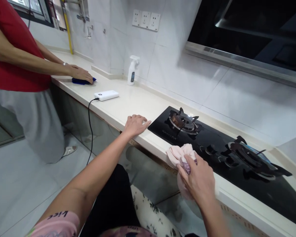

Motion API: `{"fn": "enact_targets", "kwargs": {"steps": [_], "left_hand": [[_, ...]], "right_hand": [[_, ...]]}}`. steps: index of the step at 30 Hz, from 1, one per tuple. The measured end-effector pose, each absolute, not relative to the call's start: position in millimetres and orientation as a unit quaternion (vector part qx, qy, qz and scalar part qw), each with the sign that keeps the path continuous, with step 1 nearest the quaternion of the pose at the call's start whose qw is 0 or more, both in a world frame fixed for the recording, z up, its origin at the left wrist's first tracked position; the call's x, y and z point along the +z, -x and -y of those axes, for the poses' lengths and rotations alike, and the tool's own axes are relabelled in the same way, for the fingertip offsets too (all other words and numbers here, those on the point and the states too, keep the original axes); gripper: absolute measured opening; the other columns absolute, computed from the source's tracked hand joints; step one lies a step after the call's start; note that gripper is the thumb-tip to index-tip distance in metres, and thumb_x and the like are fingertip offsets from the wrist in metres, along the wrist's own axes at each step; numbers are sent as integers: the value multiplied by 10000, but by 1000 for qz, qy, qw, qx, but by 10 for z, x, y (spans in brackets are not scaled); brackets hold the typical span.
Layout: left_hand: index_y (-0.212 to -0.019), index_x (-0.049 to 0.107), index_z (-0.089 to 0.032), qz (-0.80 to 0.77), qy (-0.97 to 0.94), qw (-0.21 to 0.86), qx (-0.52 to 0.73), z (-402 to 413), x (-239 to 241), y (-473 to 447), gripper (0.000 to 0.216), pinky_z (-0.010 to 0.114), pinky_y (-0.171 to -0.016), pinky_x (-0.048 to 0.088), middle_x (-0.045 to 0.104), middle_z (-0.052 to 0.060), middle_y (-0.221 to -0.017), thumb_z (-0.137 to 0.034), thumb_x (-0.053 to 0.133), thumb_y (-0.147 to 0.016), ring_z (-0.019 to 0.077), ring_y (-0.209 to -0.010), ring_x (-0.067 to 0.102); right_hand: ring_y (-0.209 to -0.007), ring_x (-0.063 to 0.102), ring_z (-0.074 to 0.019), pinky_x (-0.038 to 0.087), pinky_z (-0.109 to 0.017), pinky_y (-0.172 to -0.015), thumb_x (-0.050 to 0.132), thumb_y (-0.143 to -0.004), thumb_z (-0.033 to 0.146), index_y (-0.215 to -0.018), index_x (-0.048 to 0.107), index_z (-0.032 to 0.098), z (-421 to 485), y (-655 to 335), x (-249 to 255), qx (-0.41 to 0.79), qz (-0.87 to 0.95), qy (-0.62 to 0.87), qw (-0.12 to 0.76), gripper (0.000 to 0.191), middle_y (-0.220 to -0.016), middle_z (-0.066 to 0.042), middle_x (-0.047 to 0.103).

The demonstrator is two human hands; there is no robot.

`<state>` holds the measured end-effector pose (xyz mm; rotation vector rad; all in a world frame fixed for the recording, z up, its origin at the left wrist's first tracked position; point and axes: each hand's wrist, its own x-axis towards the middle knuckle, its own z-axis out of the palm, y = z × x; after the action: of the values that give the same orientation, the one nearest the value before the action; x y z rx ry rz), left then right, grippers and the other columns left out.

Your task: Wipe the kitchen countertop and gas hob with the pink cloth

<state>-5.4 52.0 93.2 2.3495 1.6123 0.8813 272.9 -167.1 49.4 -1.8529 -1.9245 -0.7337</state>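
Right grip [196, 179] on pale cloth [181, 161], probably pink — left grip [135, 125] on countertop [138, 100]

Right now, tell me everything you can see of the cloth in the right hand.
The cloth is pale pink, soft-looking fabric, crumpled into a loose bunch, with a purplish patterned patch showing among its folds. The right hand grips it, and part of it hangs below the hand. It sits near the front edge of the white counter, beside the black glass hob; whether it touches either is unclear.
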Motion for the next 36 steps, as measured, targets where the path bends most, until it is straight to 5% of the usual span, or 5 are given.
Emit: {"fn": "enact_targets", "kwargs": {"steps": [13,20,26,31,36], "left_hand": [[-1153,761,-206,-406,-734,353,414,-603,969,330,558,397,-1079,519,748,88,-1299,-640,472,-953,277,-1205,679],[-1185,700,-284,-473,-666,69,573,474,625,175,341,533,-1214,425,606,117,-1410,-454,484,-985,310,-1402,524],[-1513,559,-386,-464,-718,66,515,900,228,-358,593,638,-1257,307,383,138,-1636,-498,639,-936,401,-1551,330],[-1406,672,-421,-485,-746,65,452,639,272,-458,642,829,-1205,91,331,120,-1708,-582,822,-803,526,-1579,186],[-1321,730,-369,-517,-728,46,448,410,230,-150,560,744,-1254,133,369,120,-1670,-566,820,-805,488,-1551,271]], "right_hand": [[-1147,522,-387,416,-544,-951,613,-985,470,-1389,615,191,656,-1108,859,-119,816,527,205,491,-1484,-235,508],[-1413,516,-268,400,-489,-1159,405,-1044,380,-1582,402,252,469,-1533,855,227,769,485,348,553,-1575,-122,541],[-1366,605,-254,495,-493,-1114,352,-1036,624,-1494,409,248,422,-1695,917,460,615,421,482,595,-1531,-168,583],[-1303,637,-286,498,-515,-1098,529,-972,620,-1383,532,282,706,-2284,1053,282,628,496,530,531,-1498,-147,600],[-1372,566,-342,371,-613,-1183,500,-971,534,-1185,713,256,1276,-3357,774,-23,689,636,347,410,-1420,-136,646]]}}
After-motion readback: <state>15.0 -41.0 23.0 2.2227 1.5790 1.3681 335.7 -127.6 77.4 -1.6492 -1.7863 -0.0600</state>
